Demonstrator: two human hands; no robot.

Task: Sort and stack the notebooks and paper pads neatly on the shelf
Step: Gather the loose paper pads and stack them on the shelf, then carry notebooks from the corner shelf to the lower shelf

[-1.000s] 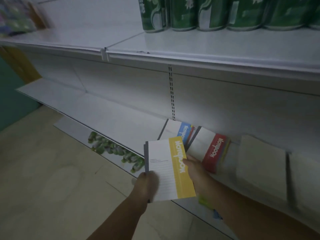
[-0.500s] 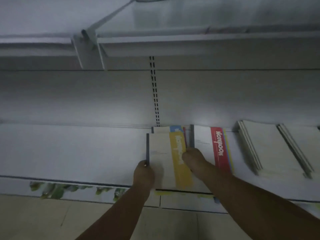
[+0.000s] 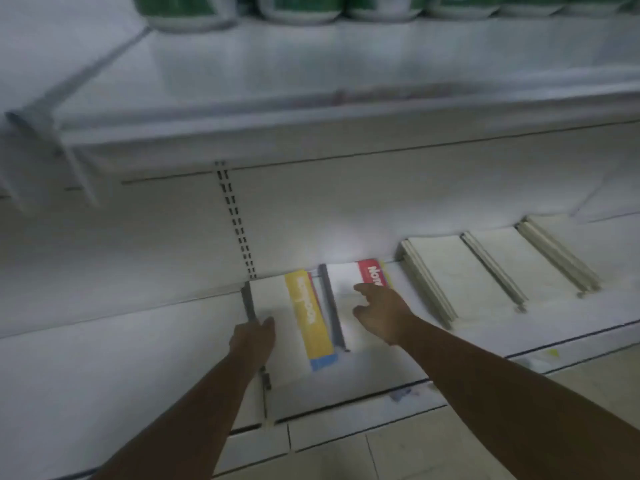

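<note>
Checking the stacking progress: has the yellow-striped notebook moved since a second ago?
Yes. The yellow-striped notebook went from held in the air in front of the shelf to lying on it, atop the blue one, against the back panel.

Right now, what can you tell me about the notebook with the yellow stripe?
The yellow-striped notebook lies flat on the white shelf, on a stack showing blue and red edges. Its cover is white with a yellow band carrying blurred lettering, and its spine is dark grey. It looks like paper or card. The left hand touches its near left edge. A red-striped notebook lies beside it.
</note>
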